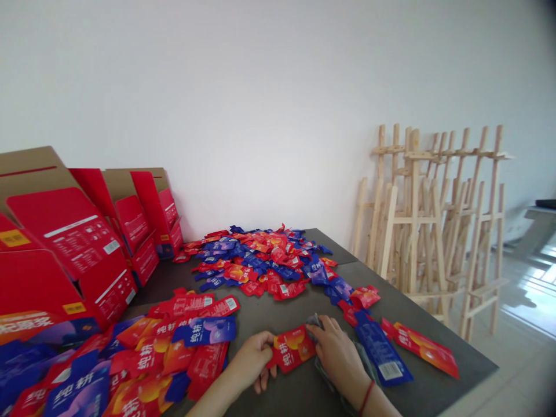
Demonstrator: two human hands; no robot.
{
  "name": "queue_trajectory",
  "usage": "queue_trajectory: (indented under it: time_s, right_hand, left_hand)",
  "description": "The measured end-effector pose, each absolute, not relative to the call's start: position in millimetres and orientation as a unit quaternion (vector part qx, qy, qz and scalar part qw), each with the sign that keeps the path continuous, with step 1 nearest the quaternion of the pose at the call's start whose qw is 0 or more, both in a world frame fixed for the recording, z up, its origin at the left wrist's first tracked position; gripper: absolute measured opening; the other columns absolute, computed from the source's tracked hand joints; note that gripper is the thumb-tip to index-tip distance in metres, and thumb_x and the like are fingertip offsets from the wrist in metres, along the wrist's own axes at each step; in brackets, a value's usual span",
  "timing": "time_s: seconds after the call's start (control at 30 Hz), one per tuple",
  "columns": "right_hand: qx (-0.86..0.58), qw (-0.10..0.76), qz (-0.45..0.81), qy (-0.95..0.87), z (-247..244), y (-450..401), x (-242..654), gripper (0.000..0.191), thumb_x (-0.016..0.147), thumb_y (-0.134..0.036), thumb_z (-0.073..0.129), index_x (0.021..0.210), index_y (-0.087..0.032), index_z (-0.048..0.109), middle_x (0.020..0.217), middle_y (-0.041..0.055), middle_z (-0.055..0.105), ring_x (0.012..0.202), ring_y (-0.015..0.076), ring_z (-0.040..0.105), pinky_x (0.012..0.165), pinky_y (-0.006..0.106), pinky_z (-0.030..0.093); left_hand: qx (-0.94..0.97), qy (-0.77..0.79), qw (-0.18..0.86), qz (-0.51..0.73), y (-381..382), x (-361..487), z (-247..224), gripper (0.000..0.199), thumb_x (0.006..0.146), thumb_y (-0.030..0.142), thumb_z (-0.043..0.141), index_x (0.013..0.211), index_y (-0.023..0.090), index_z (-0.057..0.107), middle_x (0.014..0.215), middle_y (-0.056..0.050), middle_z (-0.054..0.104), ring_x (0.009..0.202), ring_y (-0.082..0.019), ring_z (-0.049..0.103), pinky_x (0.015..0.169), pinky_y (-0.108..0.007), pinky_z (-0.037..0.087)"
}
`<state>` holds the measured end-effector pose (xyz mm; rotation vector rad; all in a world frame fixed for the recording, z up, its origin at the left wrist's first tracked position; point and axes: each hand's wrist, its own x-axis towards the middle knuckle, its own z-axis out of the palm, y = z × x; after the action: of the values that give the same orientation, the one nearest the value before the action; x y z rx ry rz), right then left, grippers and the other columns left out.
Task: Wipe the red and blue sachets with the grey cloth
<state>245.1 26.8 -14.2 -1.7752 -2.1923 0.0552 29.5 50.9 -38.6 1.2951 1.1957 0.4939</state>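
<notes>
A red pouch with orange print [294, 348] is held low over the dark table [260, 394], between my two hands. My left hand [255, 362] pinches its left end. On its right end my right hand [336, 347] presses a grey-green cloth [324, 370], which runs under the palm and past the wrist. Just right of that hand lie a blue pouch [382, 350] and another red pouch [425, 349]. Many overlapping red and blue pouches [147, 359] spread to the left of my left hand.
A large heap of red and blue pouches [260, 255] covers the table's far part. Open red cartons [87, 249] line the left side. Wooden easels [412, 226] stand beyond the table's right edge, by the white wall.
</notes>
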Motion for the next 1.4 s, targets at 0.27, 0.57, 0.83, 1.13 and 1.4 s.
queue_trajectory:
  time_s: [0.27,0.57,0.83,1.13,1.4]
  right_hand:
    - [-0.657,0.184,0.02,-0.731,-25,36,263,0.045,0.078,-0.008,0.043,0.117,-0.022,0.063,0.122,0.0085,0.057,0.113,0.0217,0.051,0.092,0.03,0.041]
    - [-0.63,0.272,0.047,-0.726,4,26,271,0.044,0.077,-0.008,0.041,0.114,-0.021,0.061,0.12,0.0077,0.056,0.114,0.0202,0.049,0.096,0.029,0.037]
    - [-0.541,0.184,0.044,-0.819,-6,8,208,0.042,0.083,-0.006,0.041,0.108,-0.027,0.067,0.123,0.0036,0.057,0.11,0.0225,0.048,0.094,0.034,0.037]
    - [-0.647,0.122,0.025,-0.752,-9,30,249,0.04,0.08,-0.006,0.043,0.107,-0.023,0.068,0.115,0.0085,0.059,0.108,0.0231,0.049,0.09,0.031,0.039]
    - [-0.604,0.158,0.014,-0.781,7,23,232,0.038,0.08,-0.006,0.045,0.103,-0.025,0.068,0.119,0.0064,0.056,0.109,0.0229,0.047,0.09,0.032,0.037]
  left_hand:
    - [0.721,0.554,0.352,0.221,37,28,-15,0.013,0.082,0.014,0.04,0.084,0.02,0.051,0.067,0.001,0.061,0.055,-0.013,0.06,0.054,-0.022,0.045]
    - [0.918,0.377,-0.014,0.122,35,16,10,0.014,0.092,0.016,0.045,0.089,0.02,0.058,0.097,-0.003,0.06,0.086,-0.016,0.058,0.075,-0.026,0.044]
    - [0.928,0.366,-0.048,0.058,34,18,3,0.013,0.092,0.019,0.05,0.082,0.02,0.059,0.09,0.0,0.059,0.08,-0.016,0.055,0.068,-0.026,0.042]
    - [0.926,0.374,-0.021,0.05,36,17,5,0.014,0.092,0.02,0.049,0.082,0.02,0.059,0.09,0.0,0.06,0.082,-0.015,0.055,0.067,-0.024,0.042]
    - [0.924,0.378,-0.022,0.058,35,17,5,0.016,0.092,0.019,0.05,0.08,0.02,0.06,0.089,-0.001,0.059,0.083,-0.015,0.053,0.065,-0.024,0.04]
